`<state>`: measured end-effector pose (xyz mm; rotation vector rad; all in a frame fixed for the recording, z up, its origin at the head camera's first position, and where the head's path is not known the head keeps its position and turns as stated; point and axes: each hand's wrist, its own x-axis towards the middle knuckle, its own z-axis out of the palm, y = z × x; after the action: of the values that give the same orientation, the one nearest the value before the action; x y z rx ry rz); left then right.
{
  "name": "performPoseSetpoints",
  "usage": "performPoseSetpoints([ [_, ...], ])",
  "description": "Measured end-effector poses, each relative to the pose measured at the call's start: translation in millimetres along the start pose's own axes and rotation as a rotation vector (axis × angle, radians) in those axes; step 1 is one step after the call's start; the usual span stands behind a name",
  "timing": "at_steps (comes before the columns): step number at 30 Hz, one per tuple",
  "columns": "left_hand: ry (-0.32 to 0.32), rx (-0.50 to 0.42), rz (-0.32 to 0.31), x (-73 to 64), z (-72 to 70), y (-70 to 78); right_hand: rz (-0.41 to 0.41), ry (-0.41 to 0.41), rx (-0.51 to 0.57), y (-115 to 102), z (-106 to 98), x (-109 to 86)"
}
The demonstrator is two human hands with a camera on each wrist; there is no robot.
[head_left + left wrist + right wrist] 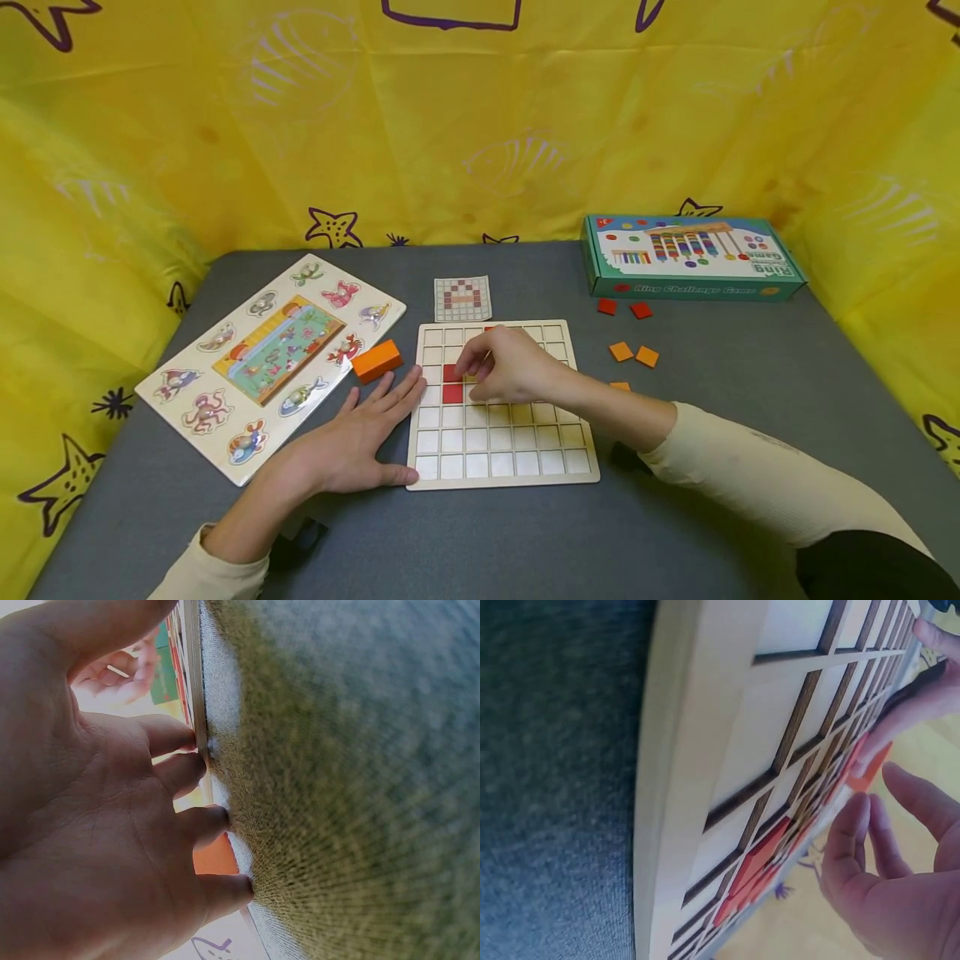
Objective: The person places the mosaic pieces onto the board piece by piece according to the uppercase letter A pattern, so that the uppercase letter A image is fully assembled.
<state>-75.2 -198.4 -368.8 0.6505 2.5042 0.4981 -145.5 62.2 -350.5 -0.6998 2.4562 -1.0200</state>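
Observation:
A wooden grid board lies flat on the table. Red square tiles sit in some of its cells, and more red shows in the top row. Over the upper middle of the board, my right hand reaches down with bent fingers. A small yellowish-orange patch shows between its fingertips. In the right wrist view thumb and forefinger stand apart, with no piece visible between them. My left hand lies spread on the table, its thumb and fingertips at the board's left edge. Just beyond its fingers stands an orange block.
A pattern card lies behind the board. A wooden sea-animal puzzle is at the left, and a green game box at the back right. Loose red tiles and orange tiles lie to the right.

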Motion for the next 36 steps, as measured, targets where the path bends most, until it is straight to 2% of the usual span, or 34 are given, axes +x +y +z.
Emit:
performPoseSetpoints([
  [10,-0.006,-0.003,-0.004,0.6,-0.5,0.2,0.052,0.01,0.018,3.7,-8.7,-9.6],
  [20,-0.011,-0.006,-0.007,1.0,-0.5,0.3,0.08,0.061,0.09,20.6,-26.5,-19.8],
  [36,-0.013,-0.012,-0.01,1.4,-0.7,1.5,0.174,0.246,0.11,70.4,-71.5,-52.7],
])
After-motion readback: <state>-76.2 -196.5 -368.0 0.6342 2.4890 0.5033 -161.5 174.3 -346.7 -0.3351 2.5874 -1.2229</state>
